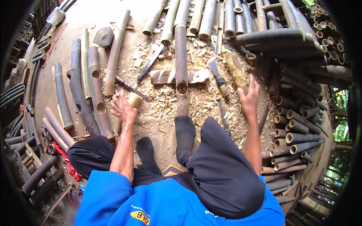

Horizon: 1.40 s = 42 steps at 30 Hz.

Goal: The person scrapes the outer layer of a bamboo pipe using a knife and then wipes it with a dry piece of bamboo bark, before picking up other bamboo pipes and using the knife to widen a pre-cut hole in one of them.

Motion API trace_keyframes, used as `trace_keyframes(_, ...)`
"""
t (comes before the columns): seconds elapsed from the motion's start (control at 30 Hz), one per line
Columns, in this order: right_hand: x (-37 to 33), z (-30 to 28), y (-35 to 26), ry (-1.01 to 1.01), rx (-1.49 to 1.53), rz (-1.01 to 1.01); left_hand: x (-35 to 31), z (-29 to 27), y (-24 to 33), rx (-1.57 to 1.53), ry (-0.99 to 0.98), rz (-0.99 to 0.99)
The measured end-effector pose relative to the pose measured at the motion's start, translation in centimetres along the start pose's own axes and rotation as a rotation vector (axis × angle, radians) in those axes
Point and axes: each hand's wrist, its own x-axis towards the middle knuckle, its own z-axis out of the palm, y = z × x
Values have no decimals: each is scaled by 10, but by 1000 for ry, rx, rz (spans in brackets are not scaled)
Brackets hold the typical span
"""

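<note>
My left hand point(124, 110) hovers low on the left, fingers spread. Beside its thumb is a short, round piece of pale wood point(134, 100); whether they touch I cannot tell. A chisel-like tool point(132, 88) with a dark handle lies just beyond. My right hand point(249, 97) is open at the right, fingers stretched out, near a pale, fibrous wooden piece point(236, 71). Between the hands, a brown bamboo tube point(181, 52) with a cut opening lies across a rough wooden block point(162, 77). Its near end meets the toe of my dark-socked foot point(184, 132).
A long-bladed knife point(152, 62), a knife with a wrapped handle point(218, 78) and a smaller blade point(223, 115) lie among wood chips point(196, 103). Bamboo tubes point(94, 75) lie at left; more are stacked at right point(298, 139). A plastic container point(104, 37) stands far left.
</note>
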Motion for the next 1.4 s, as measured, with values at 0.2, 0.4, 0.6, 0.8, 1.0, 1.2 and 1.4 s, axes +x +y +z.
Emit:
trace_keyframes(0.2, -129, -12, 6, -486, 679, 76, 53, -31, -12, -359, 394, -40)
trace_keyframes(0.4, -270, -34, 120, -392, 580, 227, -61, 41, 153, -1097, -784, -125)
trace_keyframes(0.6, -367, -36, 170, -156, 565, 279, -97, 75, 181, -1045, -404, -101)
trace_keyframes(0.8, -362, -18, 196, 7, 647, 147, -44, -91, 196, -1758, -963, 358)
trace_keyframes(1.0, -243, 12, 154, -377, 557, 48, 77, -213, 183, -606, 325, 1008)
trace_keyframes(1.2, -75, 22, 85, -501, 200, -151, 76, -376, 145, 177, 134, 846)
trace_keyframes(1.4, 1, 68, 76, -249, -144, -61, 42, -311, 73, -169, -402, 763)
